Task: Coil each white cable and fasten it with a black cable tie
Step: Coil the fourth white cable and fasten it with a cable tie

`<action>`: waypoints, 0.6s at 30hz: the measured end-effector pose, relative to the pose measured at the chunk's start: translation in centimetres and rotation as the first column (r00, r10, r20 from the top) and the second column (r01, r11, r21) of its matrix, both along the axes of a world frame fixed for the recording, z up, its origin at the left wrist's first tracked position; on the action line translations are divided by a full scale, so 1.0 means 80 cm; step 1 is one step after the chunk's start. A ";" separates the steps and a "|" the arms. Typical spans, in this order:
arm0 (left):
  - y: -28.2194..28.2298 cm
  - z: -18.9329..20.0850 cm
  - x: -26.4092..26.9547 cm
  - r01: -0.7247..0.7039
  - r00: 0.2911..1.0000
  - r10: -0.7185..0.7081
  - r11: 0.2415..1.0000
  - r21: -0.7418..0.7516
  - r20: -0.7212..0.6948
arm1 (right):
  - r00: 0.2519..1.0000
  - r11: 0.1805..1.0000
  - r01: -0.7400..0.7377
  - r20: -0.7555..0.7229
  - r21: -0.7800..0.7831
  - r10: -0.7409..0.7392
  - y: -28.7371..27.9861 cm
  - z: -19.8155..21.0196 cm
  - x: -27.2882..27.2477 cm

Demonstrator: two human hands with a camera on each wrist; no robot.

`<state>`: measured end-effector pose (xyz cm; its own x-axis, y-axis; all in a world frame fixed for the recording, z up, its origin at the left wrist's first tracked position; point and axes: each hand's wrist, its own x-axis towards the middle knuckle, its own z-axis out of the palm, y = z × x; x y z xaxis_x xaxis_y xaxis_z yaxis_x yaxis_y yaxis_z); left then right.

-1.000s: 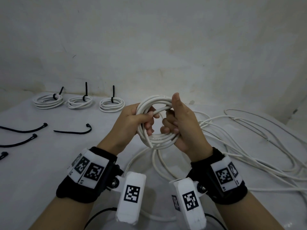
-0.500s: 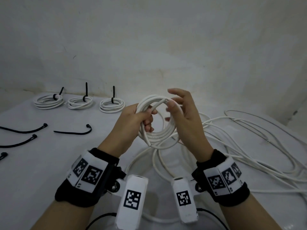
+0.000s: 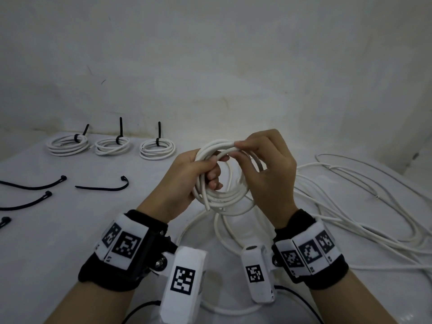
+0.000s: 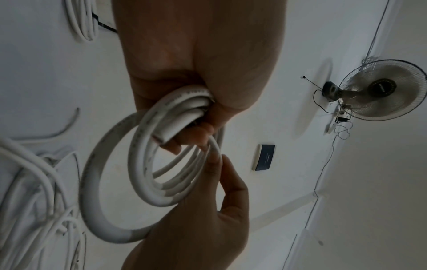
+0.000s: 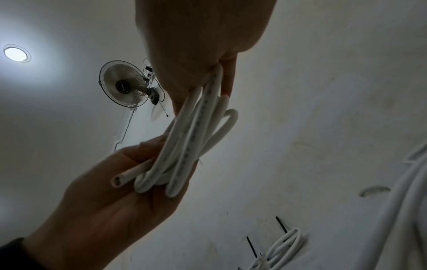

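Head view: I see my left hand point(image 3: 187, 181) gripping the coil point(image 3: 224, 178), frame centre.
Right hand point(image 3: 266, 174): fingertips pinching the coil's top.
Finished coils point(image 3: 157, 149): upper left.

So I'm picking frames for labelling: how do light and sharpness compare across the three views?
Head view: even, soft light, sharp on the coil, wide-angle bending at the edges. Left wrist view: the hands are shadowed and the near loop is blurred. Right wrist view: dim and backlit, with glare around the ceiling lamp.
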<state>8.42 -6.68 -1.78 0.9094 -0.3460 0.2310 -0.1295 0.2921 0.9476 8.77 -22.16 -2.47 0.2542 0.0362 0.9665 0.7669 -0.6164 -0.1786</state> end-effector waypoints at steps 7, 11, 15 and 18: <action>-0.001 -0.002 -0.001 0.070 0.998 -0.070 0.995 -0.065 0.001 | 0.998 0.985 -0.050 -0.017 0.167 0.053 0.008 -0.005 0.000; 0.002 -0.005 0.004 0.121 0.992 -0.122 0.989 -0.080 -0.014 | 0.990 0.934 -0.109 -0.045 0.339 0.132 0.013 -0.004 -0.002; 0.005 -0.005 0.006 0.118 0.993 -0.121 0.976 -0.185 -0.004 | 0.933 0.869 -0.242 -0.144 0.432 0.331 0.009 0.000 0.001; 0.007 -0.003 0.007 0.098 0.995 -0.099 0.976 -0.197 0.004 | 0.850 0.794 -0.273 -0.250 0.543 0.463 0.009 0.003 0.000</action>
